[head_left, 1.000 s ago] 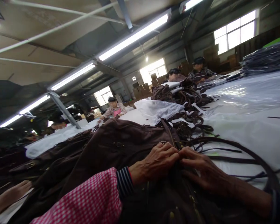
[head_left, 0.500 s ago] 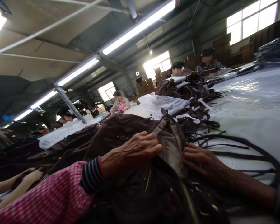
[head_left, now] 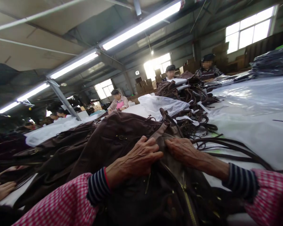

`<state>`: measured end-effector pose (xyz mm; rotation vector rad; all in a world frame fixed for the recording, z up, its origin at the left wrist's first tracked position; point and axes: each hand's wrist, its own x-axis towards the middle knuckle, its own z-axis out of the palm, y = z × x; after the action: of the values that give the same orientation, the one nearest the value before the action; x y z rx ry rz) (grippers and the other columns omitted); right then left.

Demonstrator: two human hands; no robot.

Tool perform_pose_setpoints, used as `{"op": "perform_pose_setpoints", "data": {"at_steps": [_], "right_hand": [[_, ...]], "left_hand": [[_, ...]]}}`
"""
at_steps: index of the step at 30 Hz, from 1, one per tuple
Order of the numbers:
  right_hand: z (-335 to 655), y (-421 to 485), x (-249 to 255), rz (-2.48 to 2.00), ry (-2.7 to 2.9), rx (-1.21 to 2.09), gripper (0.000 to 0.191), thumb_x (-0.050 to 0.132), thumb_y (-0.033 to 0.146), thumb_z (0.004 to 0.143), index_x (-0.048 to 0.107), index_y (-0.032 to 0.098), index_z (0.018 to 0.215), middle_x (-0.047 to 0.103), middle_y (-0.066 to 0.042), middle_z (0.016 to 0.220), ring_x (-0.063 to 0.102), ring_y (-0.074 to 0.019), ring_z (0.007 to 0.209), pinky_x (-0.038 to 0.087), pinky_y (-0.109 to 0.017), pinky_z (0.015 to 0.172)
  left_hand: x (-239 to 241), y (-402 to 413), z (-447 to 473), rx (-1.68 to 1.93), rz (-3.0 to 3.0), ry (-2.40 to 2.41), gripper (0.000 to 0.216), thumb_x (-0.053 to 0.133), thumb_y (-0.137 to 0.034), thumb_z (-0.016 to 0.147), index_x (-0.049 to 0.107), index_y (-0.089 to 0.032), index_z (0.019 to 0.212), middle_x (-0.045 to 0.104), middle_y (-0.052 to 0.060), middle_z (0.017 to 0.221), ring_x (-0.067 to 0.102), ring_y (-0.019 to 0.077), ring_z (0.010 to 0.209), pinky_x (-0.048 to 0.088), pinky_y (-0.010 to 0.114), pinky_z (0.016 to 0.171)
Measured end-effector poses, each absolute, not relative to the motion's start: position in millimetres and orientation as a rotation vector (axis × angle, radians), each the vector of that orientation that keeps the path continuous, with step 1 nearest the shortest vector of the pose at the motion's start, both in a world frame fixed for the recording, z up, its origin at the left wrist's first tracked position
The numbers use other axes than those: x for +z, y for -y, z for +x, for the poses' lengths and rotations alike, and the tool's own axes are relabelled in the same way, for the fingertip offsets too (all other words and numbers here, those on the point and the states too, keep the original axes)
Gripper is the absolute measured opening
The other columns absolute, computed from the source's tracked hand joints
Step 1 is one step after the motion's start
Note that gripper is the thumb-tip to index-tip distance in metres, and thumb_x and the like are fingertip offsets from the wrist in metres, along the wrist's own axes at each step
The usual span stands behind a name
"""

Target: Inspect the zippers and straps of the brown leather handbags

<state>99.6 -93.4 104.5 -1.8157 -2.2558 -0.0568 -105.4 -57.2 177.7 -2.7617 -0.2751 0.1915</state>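
Observation:
A dark brown bag (head_left: 129,201) with brass zippers and a pale lining lies in front of me, its top unzipped. My left hand (head_left: 141,155) is closed on the left edge of its opening, fingers curled over the fabric. Over the opening, my right hand (head_left: 185,152) has its fingers bent down against the pale lining (head_left: 161,133); its fingertips are partly hidden, and it looks closed on the lining. A brass zipper (head_left: 190,204) runs down the bag's front below the right hand. A small buckle (head_left: 121,137) shows on the brown fabric left of the opening.
Brown straps (head_left: 235,149) trail over the plastic-covered table (head_left: 254,125) at right. More brown bags (head_left: 68,138) lie at left, near another person's hands (head_left: 2,188). A heap of bags (head_left: 179,89) and clear plastic (head_left: 162,103) lie beyond. Several people sit farther back.
My right hand has moved left from the opening's right edge onto the lining, closer to my left hand. The left hand keeps its hold. The view has shifted slightly.

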Motion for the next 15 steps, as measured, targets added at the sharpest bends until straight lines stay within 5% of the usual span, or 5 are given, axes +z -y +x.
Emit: {"op": "perform_pose_setpoints", "data": {"at_steps": [4, 8, 10, 12, 15], "right_hand": [[92, 89, 100, -1.841, 2.21, -0.063, 0.018, 0.045, 0.011, 0.097, 0.06, 0.017, 0.104, 0.07, -0.012, 0.104, 0.067, -0.0233, 0.093, 0.041, -0.028, 0.068], [95, 91, 99, -1.852, 2.185, 0.005, 0.014, 0.047, 0.015, 0.098, 0.058, 0.016, 0.105, 0.068, -0.012, 0.11, 0.064, -0.0255, 0.102, 0.043, -0.03, 0.074], [96, 90, 99, -1.805, 2.194, 0.016, 0.012, 0.048, 0.015, 0.097, 0.058, 0.015, 0.103, 0.068, -0.013, 0.107, 0.064, -0.0266, 0.1, 0.044, -0.032, 0.075], [96, 87, 96, -1.772, 2.183, 0.003, 0.011, 0.048, 0.015, 0.097, 0.058, 0.014, 0.102, 0.068, -0.014, 0.103, 0.064, -0.0267, 0.096, 0.044, -0.032, 0.075], [96, 84, 91, -1.761, 2.154, -0.011, 0.01, 0.05, 0.014, 0.095, 0.057, 0.013, 0.101, 0.068, -0.013, 0.1, 0.063, -0.0245, 0.09, 0.044, -0.032, 0.076]], "left_hand": [[175, 59, -114, 0.194, -2.853, 0.252, 0.019, 0.07, -0.023, 0.075, 0.065, -0.019, 0.093, 0.061, 0.009, 0.128, 0.047, 0.0291, 0.119, 0.032, 0.048, 0.104], [195, 55, -115, 0.231, -3.12, 0.258, 0.028, 0.071, -0.039, 0.086, 0.071, -0.024, 0.11, 0.043, 0.003, 0.157, 0.04, 0.0289, 0.135, 0.032, 0.043, 0.112], [202, 51, -110, 0.243, -3.226, 0.35, 0.028, 0.058, -0.047, 0.098, 0.071, -0.028, 0.113, 0.058, 0.002, 0.143, 0.05, 0.0242, 0.127, 0.039, 0.038, 0.103], [198, 48, -102, 0.131, -3.13, 0.554, 0.041, 0.042, -0.048, 0.105, 0.073, -0.023, 0.097, 0.072, 0.004, 0.109, 0.06, 0.0215, 0.105, 0.042, 0.038, 0.094], [170, 50, -88, -0.078, -2.787, 0.677, 0.043, 0.046, -0.038, 0.105, 0.066, -0.017, 0.074, 0.068, 0.006, 0.077, 0.061, 0.0237, 0.087, 0.041, 0.045, 0.088]]}}
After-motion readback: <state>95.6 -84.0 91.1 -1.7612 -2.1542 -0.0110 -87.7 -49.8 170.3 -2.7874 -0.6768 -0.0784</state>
